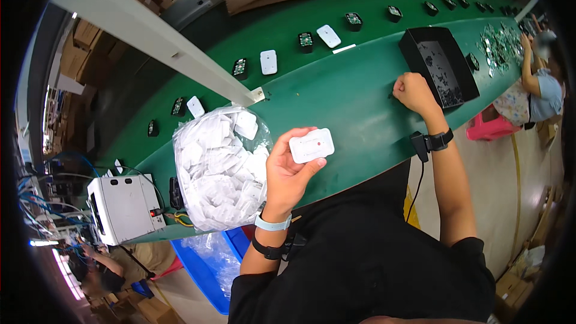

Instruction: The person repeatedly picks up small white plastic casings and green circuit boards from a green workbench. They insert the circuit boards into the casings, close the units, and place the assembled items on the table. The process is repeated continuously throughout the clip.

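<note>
My left hand (290,167) is closed round a white plastic cover (311,145) with rounded corners and a small reddish spot, held over the front of the green bench. To the right, my right hand (414,91) is curled with its fingertips pinched low over the bench top. Tiny dark bits show by those fingertips, and whatever lies between them is too small to make out. Just beyond that hand stands an open black box (413,60) with small black pieces scattered inside. A clear bag (222,174) full of white covers lies left of my left hand.
Along the far green belt (324,9) sit black housings with circuit boards (305,42) and white covers (269,62). A pale post (156,36) rises behind the bag. A white machine (125,207) stands at left. A co-worker (543,87) sits at right near piled boards (501,48).
</note>
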`<state>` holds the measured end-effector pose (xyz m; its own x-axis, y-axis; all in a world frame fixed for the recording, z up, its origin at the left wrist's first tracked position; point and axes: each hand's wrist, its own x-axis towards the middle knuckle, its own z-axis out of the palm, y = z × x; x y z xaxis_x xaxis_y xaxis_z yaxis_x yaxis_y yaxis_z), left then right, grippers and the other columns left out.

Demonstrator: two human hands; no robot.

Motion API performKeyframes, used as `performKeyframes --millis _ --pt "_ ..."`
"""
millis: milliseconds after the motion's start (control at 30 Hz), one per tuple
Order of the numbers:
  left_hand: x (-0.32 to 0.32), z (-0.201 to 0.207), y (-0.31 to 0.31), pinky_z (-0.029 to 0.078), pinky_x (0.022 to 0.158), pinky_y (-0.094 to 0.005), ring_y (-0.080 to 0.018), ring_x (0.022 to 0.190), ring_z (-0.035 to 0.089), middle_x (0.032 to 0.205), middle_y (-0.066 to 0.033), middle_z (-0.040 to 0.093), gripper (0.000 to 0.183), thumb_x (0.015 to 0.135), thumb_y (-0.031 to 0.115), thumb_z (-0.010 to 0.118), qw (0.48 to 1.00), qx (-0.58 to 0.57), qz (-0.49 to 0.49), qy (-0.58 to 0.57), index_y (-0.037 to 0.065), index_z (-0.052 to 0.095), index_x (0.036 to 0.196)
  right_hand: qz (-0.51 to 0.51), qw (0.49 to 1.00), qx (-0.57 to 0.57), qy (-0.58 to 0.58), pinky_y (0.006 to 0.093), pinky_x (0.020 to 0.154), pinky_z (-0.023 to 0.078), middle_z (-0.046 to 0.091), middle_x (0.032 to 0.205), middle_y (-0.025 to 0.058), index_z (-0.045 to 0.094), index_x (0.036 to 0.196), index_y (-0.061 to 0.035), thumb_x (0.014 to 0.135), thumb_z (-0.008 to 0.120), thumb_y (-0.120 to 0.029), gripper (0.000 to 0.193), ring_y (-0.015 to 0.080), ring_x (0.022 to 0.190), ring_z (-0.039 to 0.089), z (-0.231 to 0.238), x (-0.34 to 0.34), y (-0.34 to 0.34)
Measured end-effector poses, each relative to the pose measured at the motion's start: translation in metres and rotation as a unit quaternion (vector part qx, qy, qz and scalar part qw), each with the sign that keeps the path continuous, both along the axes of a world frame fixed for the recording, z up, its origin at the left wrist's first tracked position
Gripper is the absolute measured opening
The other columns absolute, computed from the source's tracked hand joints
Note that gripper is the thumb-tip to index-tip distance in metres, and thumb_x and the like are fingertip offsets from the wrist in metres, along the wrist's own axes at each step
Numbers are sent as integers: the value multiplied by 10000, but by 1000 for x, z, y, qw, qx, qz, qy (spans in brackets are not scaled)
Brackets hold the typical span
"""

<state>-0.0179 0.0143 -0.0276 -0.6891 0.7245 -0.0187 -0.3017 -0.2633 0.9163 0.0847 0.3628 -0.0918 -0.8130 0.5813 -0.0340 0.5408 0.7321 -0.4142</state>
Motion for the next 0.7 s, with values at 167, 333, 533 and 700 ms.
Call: performKeyframes --millis 167,333,533,700 --pt "-2 -1 -6 519 1004 -356 -228 1202 594 1328 -156 568 579 776 -160 718 1000 8 13 -5 36 524 1285 -6 999 -29 23 375 704 553 694 752 152 718 813 -1 697 706 -37 121 303 731 698 4 -2 0" --pt "-3 -8 -15 520 1008 -349 -231 1210 591 1342 -166 554 548 808 -171 689 1000 11 16 -3 16 513 1291 17 997 8 70 375 705 552 684 780 173 720 852 17 735 674 -31 134 323 729 683 11 -1 4" --pt "-6 -17 -21 525 1003 -350 -235 1205 597 1338 -168 560 549 812 -177 677 1000 -19 18 -15 10 505 1298 81 993 8 85 372 670 530 670 800 166 716 833 27 761 657 -19 104 300 701 651 15 2 6" --pt "-7 -16 -19 527 989 -342 -225 1192 604 1332 -159 567 547 819 -175 671 999 -21 6 -38 7 502 1306 143 988 37 46 390 684 540 667 807 178 688 776 23 742 657 -32 71 332 729 660 5 -1 7"
